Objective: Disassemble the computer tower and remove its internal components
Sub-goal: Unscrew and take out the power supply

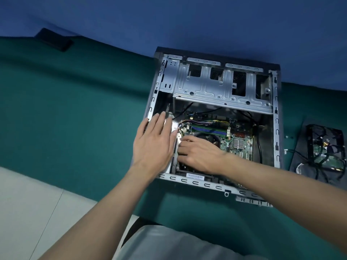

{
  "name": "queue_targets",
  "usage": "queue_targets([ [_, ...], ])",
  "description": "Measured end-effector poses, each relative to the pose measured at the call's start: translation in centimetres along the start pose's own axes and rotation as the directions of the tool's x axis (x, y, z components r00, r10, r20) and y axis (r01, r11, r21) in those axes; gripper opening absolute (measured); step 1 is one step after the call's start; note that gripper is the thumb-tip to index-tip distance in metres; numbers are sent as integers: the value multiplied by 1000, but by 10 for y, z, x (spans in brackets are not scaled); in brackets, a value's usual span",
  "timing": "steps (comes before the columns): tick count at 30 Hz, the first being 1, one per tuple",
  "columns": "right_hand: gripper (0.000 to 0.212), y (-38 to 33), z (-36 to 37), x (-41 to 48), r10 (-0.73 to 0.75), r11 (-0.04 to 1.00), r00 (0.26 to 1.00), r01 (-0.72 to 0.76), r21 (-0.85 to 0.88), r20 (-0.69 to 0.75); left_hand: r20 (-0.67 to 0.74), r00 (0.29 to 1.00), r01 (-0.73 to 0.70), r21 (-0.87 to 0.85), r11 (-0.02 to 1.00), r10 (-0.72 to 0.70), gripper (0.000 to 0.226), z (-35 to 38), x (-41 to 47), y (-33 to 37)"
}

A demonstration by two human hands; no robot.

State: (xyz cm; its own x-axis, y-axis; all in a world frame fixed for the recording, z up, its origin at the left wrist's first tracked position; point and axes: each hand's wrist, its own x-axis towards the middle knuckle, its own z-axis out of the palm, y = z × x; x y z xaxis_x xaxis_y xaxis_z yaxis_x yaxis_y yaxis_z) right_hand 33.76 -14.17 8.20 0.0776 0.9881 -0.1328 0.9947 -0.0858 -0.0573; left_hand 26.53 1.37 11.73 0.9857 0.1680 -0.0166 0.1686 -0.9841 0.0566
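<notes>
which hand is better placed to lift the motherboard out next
Right, probably. The right hand is inside the computer tower, fingers curled at the left edge of the motherboard. The left hand lies flat, fingers straight, over the tower's left wall, so it is better suited to steadying it.

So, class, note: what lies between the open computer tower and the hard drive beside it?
Head view: a strip of green cloth with two tiny bits, likely screws, then the black panel under the hard drive.

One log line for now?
case open | left hand flat on case edge | right hand curled beside motherboard, grip unclear | hard drive outside
</notes>
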Motion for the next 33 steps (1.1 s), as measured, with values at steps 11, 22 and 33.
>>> queue_targets([
  [11, 15, 5, 6, 3, -168, 980, 945, 191, -55, 281, -55, 998, 8, -63, 998, -11, 46, 3, 0, 0],
  [22, 45, 17, 6, 13, -282, 942, 908, 324, -90, 310, -12, 1000, 4, 7, 1000, -4, 48, 2, 1, 2],
  [33, 42, 12, 21, 8, -198, 977, 959, 209, -36, 205, -40, 999, 8, -17, 1000, -9, 44, 3, 2, 1],
])
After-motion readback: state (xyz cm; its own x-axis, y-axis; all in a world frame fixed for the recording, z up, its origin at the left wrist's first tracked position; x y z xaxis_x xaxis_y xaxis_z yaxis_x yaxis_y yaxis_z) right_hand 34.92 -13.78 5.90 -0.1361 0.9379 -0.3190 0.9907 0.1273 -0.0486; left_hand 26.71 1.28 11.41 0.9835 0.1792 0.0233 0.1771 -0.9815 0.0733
